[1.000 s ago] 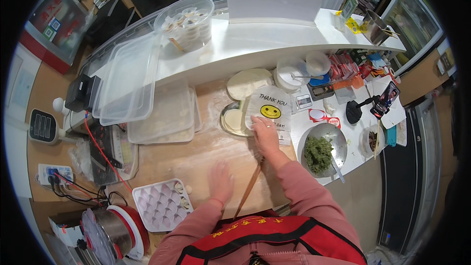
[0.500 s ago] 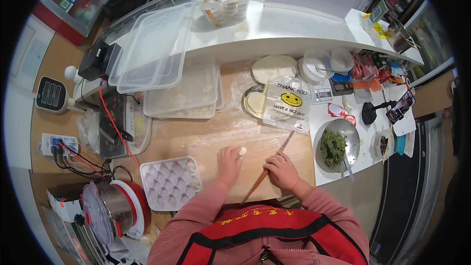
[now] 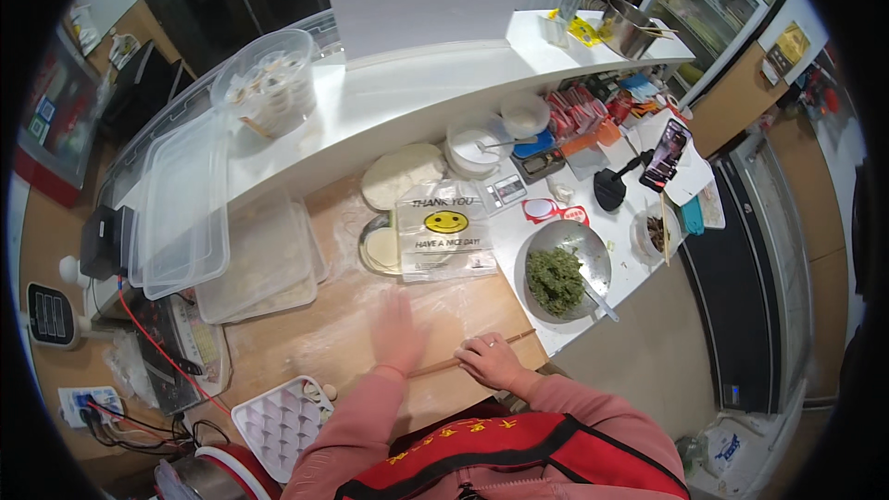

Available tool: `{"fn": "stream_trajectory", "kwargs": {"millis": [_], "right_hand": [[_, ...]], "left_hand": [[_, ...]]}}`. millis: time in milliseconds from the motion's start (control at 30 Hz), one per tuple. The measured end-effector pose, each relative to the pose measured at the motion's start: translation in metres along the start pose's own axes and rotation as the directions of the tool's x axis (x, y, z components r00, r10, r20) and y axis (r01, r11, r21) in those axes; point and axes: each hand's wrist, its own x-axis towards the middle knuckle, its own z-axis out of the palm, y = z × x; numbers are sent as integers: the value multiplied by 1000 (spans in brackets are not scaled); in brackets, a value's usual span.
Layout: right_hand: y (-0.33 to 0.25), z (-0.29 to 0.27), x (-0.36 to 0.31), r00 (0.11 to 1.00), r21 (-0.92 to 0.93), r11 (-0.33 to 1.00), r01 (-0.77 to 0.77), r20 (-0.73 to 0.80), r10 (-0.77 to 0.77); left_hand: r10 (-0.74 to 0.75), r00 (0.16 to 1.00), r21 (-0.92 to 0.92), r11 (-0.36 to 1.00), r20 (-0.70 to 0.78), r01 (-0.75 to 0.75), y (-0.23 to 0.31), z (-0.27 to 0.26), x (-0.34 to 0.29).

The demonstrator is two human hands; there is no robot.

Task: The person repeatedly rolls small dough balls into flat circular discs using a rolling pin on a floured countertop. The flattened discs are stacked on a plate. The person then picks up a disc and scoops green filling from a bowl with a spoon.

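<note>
My left hand [image 3: 398,329] is over the wooden board [image 3: 278,343], its fingers smeared by motion. The small dough ball it held earlier is out of sight. My right hand [image 3: 491,359] is closed around a slim wooden rolling pin [image 3: 437,368], which lies slantwise on the board near the front edge. Beyond the left hand, a stack of round dough wrappers [image 3: 381,248] is partly covered by a clear plastic bag [image 3: 446,259] with a yellow smiley face. Behind them sits a larger pale, flat round [image 3: 404,176].
At the right, a metal bowl [image 3: 593,264] holds green filling [image 3: 554,282] and a spoon. A white compartment tray [image 3: 278,426] with a few pale pieces is front left. Lidded plastic boxes [image 3: 264,264] stand back left. A phone [image 3: 665,156] is on a stand.
My view has swung to the right. My left hand has moved forward, away from me, and its dough ball no longer shows. The rolling pin now lies flatter across the board under my right hand.
</note>
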Motion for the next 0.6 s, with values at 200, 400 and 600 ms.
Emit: {"fn": "stream_trajectory", "kwargs": {"millis": [200,400,600], "right_hand": [[8,-2,-10,998,44,998,-37,-44,39],[8,3,-33,989,2,993,-116,-89,116],[9,13,-9,980,5,993,-121,-158,120]], "left_hand": [[53,970,-17,998,-238,-59,-30,8,-5],[-29,970,-315,948,-242,-50,-64,-1,-58],[-5,953,-412,902,-302,-126,-10,24,23]]}}
